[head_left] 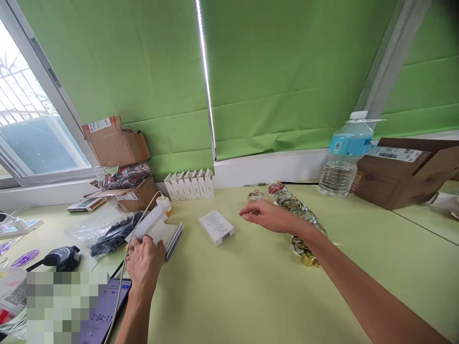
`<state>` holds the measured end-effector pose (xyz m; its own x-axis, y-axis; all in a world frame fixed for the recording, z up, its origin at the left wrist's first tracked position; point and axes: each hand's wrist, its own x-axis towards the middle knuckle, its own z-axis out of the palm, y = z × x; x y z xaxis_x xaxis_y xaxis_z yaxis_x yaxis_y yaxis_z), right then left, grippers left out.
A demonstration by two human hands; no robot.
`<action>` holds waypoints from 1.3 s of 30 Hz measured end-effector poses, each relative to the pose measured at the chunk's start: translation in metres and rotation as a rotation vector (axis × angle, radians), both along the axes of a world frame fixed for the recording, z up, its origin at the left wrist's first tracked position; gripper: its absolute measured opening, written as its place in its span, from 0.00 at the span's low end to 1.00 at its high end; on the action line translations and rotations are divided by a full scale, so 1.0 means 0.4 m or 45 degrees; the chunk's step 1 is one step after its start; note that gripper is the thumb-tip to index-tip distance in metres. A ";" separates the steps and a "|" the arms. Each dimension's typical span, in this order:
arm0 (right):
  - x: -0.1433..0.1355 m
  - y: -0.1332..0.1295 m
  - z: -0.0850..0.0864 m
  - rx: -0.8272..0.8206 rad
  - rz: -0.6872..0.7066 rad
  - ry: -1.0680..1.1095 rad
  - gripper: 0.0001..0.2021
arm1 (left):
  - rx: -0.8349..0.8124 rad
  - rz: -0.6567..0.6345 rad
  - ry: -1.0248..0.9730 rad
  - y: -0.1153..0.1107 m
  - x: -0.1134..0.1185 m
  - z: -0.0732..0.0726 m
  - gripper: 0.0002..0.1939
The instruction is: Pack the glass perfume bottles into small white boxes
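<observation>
My left hand (pixel 145 258) has its fingers curled over the near edge of a stack of flat white cartons (pixel 168 234) on the left of the table. My right hand (pixel 267 216) hovers right of centre, fingers stretched forward and close together, with nothing visible in them. Just behind it is a round clear glass piece with a gold top (pixel 256 195). A row of similar shiny glass pieces (pixel 299 210) runs beside and partly behind my right wrist. Between my hands lies a small white box (pixel 216 228) with printed text and a barcode.
Several slim white boxes (pixel 189 185) stand in a row by the wall. A large water bottle (pixel 344 157) and a brown carton (pixel 398 177) are at right. Cartons (pixel 116 143), a plastic bag (pixel 107 229), a phone (pixel 107 310) and a white cable (pixel 124 267) occupy the left.
</observation>
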<state>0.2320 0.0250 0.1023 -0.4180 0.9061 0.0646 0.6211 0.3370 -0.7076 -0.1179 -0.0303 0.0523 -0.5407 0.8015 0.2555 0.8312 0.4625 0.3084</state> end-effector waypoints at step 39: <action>-0.201 -0.069 -0.173 0.323 -0.073 -0.191 0.20 | 0.289 -0.657 -2.182 0.038 0.275 -0.123 0.26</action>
